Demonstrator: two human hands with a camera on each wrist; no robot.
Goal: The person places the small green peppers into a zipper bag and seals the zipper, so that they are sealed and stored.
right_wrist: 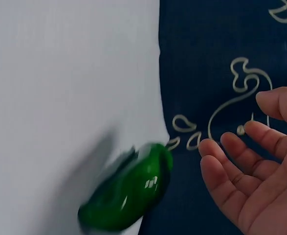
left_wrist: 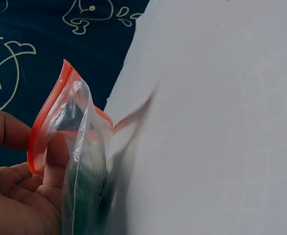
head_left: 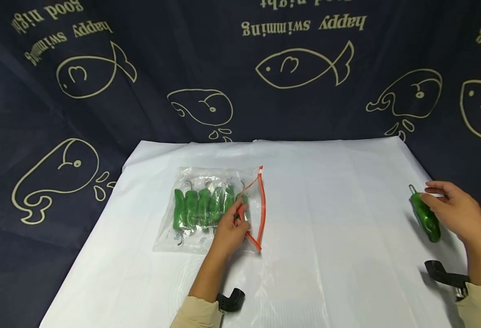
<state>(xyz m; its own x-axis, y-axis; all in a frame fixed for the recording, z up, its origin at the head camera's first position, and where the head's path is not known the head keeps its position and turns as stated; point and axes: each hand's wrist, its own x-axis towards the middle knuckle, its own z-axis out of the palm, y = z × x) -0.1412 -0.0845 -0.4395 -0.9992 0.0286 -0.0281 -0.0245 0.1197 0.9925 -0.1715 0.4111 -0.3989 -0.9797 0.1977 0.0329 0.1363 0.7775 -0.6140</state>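
Observation:
A clear zip bag [head_left: 197,173] with a red-orange zip edge lies at the middle left. Several green peppers [head_left: 203,207] lie side by side inside it. My left hand [head_left: 229,230] pinches the bag's edge between thumb and fingers; in the left wrist view the bag's mouth [left_wrist: 60,98] gapes. On the right, a loose glossy green pepper [head_left: 426,218] with a thin stem is beside my right hand [head_left: 457,212]. In the right wrist view, a gap shows between that pepper [right_wrist: 128,188] and my loosely bent fingers [right_wrist: 226,181].
A white cloth [head_left: 326,205] covers the table. Dark blue fabric [head_left: 240,109] with pale fish and whale drawings hangs behind and shows past the table's sides. Black camera mounts [head_left: 231,300] sit on both wrists.

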